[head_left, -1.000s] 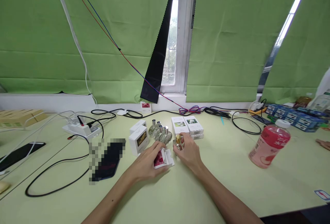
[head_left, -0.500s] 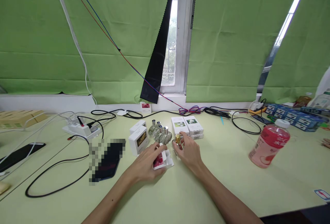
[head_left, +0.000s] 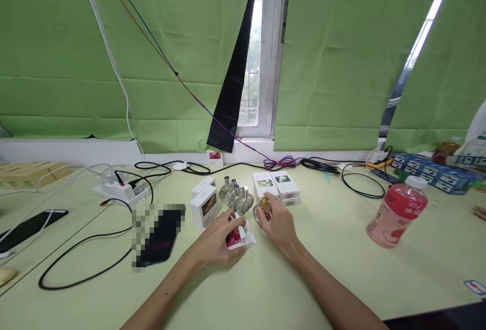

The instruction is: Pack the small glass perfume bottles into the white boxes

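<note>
My left hand (head_left: 218, 239) is closed around a small white box (head_left: 248, 239) with a pink flower picture; the box lies on the table with its flaps open toward the right. Just right of it, the fingers of my right hand (head_left: 279, 221) grip a glass perfume bottle (head_left: 258, 216) with a gold cap, partly hidden by the fingers. Behind both hands stands a cluster of several clear perfume bottles (head_left: 236, 196) with silver caps. Two upright white boxes (head_left: 205, 206) are left of the cluster. Flat white boxes (head_left: 276, 186) with green pictures are stacked behind my right hand.
A dark phone (head_left: 163, 239) lies left of my left arm, near a power strip (head_left: 123, 191) and looping black cables. At right stands a pink drink bottle (head_left: 398, 212). Blue boxes (head_left: 436, 173) are at the far right; part of another person's hand (head_left: 479, 212) shows at the edge.
The gold-capped bottle has shifted and tilted slightly in my right hand. My left hand and the open box have stayed almost in place.
</note>
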Demonstrator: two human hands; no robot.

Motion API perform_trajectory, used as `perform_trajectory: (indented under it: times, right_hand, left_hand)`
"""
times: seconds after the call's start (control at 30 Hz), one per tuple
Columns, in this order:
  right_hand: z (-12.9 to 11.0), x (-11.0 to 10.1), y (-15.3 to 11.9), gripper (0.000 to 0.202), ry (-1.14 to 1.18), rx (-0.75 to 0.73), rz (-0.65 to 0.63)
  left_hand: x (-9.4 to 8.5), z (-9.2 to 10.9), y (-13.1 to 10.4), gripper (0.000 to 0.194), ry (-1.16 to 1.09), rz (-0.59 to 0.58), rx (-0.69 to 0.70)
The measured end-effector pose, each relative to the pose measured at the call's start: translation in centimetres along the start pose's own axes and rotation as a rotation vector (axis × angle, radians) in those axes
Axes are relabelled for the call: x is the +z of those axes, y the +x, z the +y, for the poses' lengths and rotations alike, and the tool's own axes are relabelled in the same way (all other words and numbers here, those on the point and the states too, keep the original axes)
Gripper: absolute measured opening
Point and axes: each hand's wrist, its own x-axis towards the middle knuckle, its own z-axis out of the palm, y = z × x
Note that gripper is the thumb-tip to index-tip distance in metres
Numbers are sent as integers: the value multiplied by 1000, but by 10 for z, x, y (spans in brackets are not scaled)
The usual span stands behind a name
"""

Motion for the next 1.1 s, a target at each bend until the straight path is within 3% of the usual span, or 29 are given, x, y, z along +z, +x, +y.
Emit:
perform_trajectory:
  times: [0.3, 0.63, 1.1]
  right_hand:
    - [2, 1, 0, 38, 88, 78, 28]
    - [-2, 3, 4, 37, 471, 309, 80]
    - [6, 16, 2, 42, 810, 619, -63]
  left_hand:
    - [3, 2, 1, 36, -8, 49, -36]
    - [9, -1, 2, 38, -41, 109, -57]
    - [13, -2, 2, 53, -60, 164, -51]
